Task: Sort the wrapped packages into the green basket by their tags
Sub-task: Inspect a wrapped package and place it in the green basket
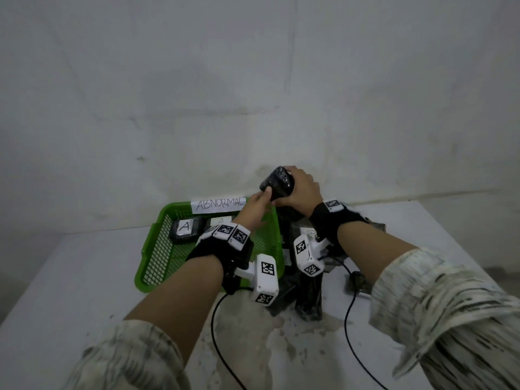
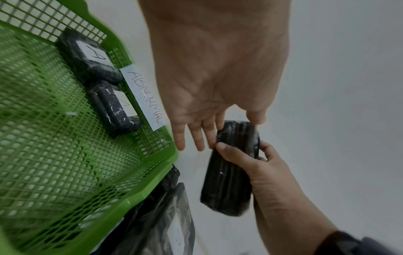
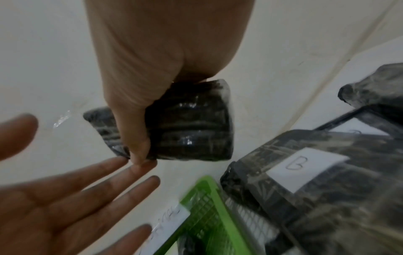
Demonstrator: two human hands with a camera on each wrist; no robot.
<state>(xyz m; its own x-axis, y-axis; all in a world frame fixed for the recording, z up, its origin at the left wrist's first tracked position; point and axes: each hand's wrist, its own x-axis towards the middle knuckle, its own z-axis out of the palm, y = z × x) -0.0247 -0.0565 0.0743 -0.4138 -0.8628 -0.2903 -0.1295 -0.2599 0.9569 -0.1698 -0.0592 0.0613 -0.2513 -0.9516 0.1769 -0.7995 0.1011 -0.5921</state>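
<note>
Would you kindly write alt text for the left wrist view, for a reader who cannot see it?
The right hand grips a black wrapped package while the open left hand touches its top end with straight fingers. Beside them, a green basket labelled ABNORMAL holds two black packages tagged A.

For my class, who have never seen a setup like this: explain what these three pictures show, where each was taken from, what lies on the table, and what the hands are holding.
No machine here: a person works bare-handed, with cameras strapped to the head and both wrists. The wide picture is from the head; the other two look along each hand.

On the white table sits a green basket with a paper label reading ABNORMAL. Inside lie two black wrapped packages tagged A. Beside the basket is a pile of more black packages, one tagged B.

The right hand grips a black wrapped package lifted above the table; no tag shows on it. The left hand is open, its straight fingers touching that package.
</note>
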